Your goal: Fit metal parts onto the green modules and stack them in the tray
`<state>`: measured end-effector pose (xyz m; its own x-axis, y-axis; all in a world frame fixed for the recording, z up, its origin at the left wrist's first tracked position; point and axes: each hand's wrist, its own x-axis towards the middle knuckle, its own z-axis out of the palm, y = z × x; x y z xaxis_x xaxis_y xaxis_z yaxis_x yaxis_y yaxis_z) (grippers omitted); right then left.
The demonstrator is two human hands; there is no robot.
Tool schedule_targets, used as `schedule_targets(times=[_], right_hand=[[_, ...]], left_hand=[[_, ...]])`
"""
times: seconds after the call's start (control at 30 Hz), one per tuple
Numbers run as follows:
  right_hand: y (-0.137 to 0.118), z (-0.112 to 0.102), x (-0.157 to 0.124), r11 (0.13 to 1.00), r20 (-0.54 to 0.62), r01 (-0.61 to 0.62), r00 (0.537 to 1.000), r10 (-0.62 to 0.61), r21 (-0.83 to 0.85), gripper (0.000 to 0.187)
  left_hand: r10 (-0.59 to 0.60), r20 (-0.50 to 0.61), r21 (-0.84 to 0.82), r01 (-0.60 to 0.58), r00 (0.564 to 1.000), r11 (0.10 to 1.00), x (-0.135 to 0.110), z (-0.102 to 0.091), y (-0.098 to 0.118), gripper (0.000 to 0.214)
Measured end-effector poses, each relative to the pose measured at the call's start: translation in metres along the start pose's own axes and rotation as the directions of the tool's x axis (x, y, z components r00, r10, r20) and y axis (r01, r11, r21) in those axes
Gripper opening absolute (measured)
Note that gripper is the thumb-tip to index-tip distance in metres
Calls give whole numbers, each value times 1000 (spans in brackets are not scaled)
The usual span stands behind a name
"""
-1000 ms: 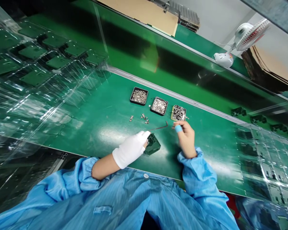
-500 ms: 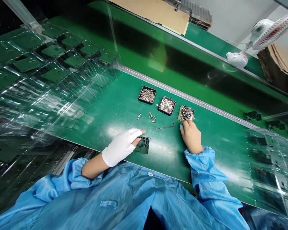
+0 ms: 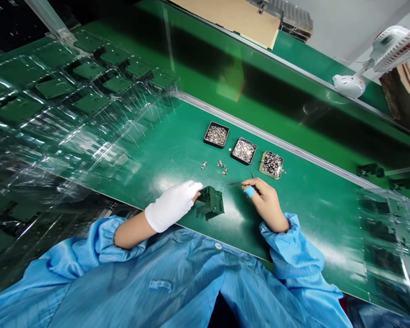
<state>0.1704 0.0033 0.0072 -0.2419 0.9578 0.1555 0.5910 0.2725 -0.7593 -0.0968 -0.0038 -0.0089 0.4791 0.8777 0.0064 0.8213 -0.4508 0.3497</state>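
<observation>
My left hand [image 3: 173, 205], in a white glove with bare fingertips, is closed on a dark green plastic housing [image 3: 214, 203] just above the bench near its front edge. The housing now stands tilted, with its side walls showing. A thin L-shaped hex key [image 3: 233, 183] is pinched between the thumb and fingers of my right hand [image 3: 269, 205], its long end pointing left toward the housing. Blue tape wraps a digit of that hand. Small metal pieces [image 3: 222, 166] lie loose on the bench beyond both hands.
Three small trays of metal parts stand in a row: a left black tray [image 3: 205, 138], a middle black tray [image 3: 239, 160] and a right yellowish tray [image 3: 263, 172]. Clear plastic trays [image 3: 123, 120] are stacked at left, more clear trays [image 3: 379, 228] at right. A fan [image 3: 349, 86] stands on the shelf.
My right hand has left the right-hand parts tray, come nearer and picked up the hex key from the bench. My left hand has raised and turned the green housing.
</observation>
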Motion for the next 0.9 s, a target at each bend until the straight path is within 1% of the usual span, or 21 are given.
schedule_targets(times=[0.07, 0.13, 0.2, 0.27, 0.33, 0.4, 0.47, 0.53, 0.6, 0.67, 0.73, 0.8, 0.83, 0.9], right_hand=[[-4, 3, -1, 994, 37, -54, 998, 50, 97, 17], [-9, 8, -1, 979, 77, -95, 994, 82, 179, 18], [-15, 12, -2, 968, 102, -122, 990, 101, 221, 18], [-21, 14, -4, 961, 94, -126, 990, 106, 244, 16], [-29, 16, -5, 957, 66, -98, 994, 83, 273, 14], [-39, 19, -5, 951, 49, -31, 999, 17, 308, 11], [-50, 25, -5, 940, 59, 53, 995, -77, 338, 10], [-58, 33, -5, 931, 66, 116, 987, -147, 345, 10], [-61, 39, -5, 942, 44, 146, 985, -166, 303, 9], [-59, 42, -6, 963, 29, 155, 986, -166, 219, 9], [-53, 44, -7, 977, 28, 171, 984, -176, 129, 9], [-48, 46, -6, 979, 31, 196, 980, -198, 59, 8], [-47, 47, -5, 977, 33, 212, 977, -213, 32, 8], [-45, 51, -3, 969, 58, 247, 968, -246, -10, 8]], left_hand=[[-42, -16, -68, 41, 999, 997, -1, 8, -3, 24], [-67, -1, -75, 67, 998, 995, 0, 11, -3, 24], [-59, 17, -55, 59, 998, 997, 1, 10, -2, 24], [-27, -8, -71, 27, 1000, 997, 1, 5, -4, 27], [-17, -125, -135, 0, 992, 991, -2, -5, -5, 30], [19, -231, -208, -69, 973, 976, -6, -16, -2, 26], [112, -244, -241, -172, 963, 955, -8, -25, 5, 24], [199, -223, -203, -245, 954, 948, -8, -29, 15, 33], [201, -244, -122, -236, 949, 964, -7, -27, 22, 40], [172, -276, -97, -205, 946, 974, -6, -21, 25, 40], [112, -312, -191, -177, 943, 965, -6, -15, 22, 33], [30, -324, -379, -158, 946, 912, -6, -8, 16, 26], [-4, -303, -478, -148, 953, 866, -5, -4, 13, 26], [-29, -213, -636, -116, 977, 763, -3, 2, 9, 28]])
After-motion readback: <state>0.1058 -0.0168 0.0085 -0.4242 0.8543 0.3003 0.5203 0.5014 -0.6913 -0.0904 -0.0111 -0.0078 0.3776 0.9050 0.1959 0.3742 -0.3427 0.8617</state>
